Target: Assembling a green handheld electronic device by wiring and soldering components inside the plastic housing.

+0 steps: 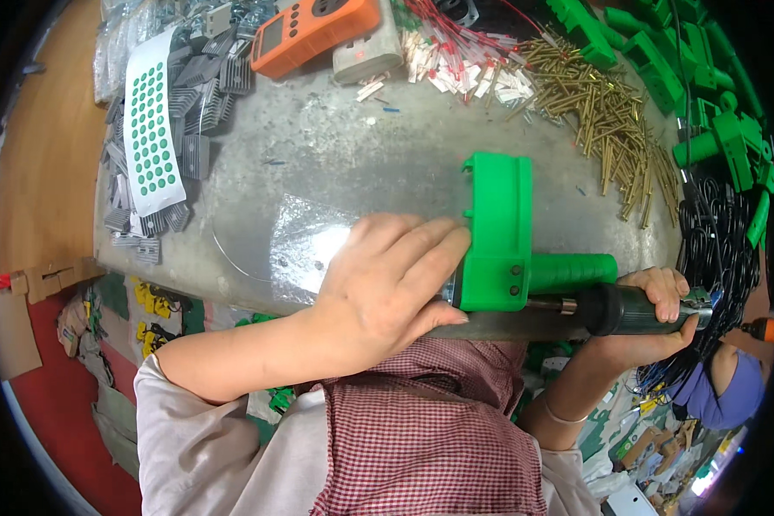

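From where I'm standing, a person in a red-and-white checked apron (430, 447) is working at the near edge of a grey, scuffed tabletop (318, 138). The bright green casing (503, 228) is resting at that near edge, right of the middle, its long box-like body running away from the person and its ribbed green handle (572, 273) jutting out to the right. The left hand (396, 275) is lying palm down over the casing's left side, fingers bending toward it and fingertips meeting its edge; what the palm is covering is hidden, so I cannot tell how tightly it is closing. The right hand (658, 301) is wrapping around a dark screwdriver (615, 310), gripping it just below the green handle, and the metal shaft (549, 304) is pointing left at the casing's lower right side, its very tip not showing. Beyond the hands, brass-coloured screws (619, 129) are lying in a loose heap, with white connectors (464, 76) on red wires beside them. An orange meter (314, 34) is sitting at the far side, while a sheet of round green stickers (153, 129) is lying over grey finned pieces (196, 157) at the left. Black cables (712, 236) are bunching at the right.
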Demonstrator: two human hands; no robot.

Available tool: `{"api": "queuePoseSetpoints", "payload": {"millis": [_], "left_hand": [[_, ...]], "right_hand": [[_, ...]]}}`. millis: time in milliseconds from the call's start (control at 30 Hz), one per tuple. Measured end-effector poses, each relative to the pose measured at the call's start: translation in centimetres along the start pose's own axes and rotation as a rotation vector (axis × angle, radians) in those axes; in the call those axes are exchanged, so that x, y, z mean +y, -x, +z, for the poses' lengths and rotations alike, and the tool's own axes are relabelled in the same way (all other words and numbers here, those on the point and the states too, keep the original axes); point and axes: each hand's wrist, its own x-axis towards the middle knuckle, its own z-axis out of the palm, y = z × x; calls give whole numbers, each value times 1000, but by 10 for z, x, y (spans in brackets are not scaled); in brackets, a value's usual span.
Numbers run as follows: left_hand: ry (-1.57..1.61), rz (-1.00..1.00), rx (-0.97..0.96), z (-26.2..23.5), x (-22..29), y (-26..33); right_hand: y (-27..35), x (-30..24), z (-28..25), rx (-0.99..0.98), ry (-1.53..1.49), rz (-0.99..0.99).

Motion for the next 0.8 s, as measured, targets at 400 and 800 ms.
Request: {"api": "queuePoseSetpoints", "payload": {"millis": [400,800], "left_hand": [[35,-2,30,0,-5,-2],[-208,13,-133,-31,-3,8]], "right_hand": [[5,-1,15,-33,85,-56],[10,-92,12,193,2118,-358]]}}
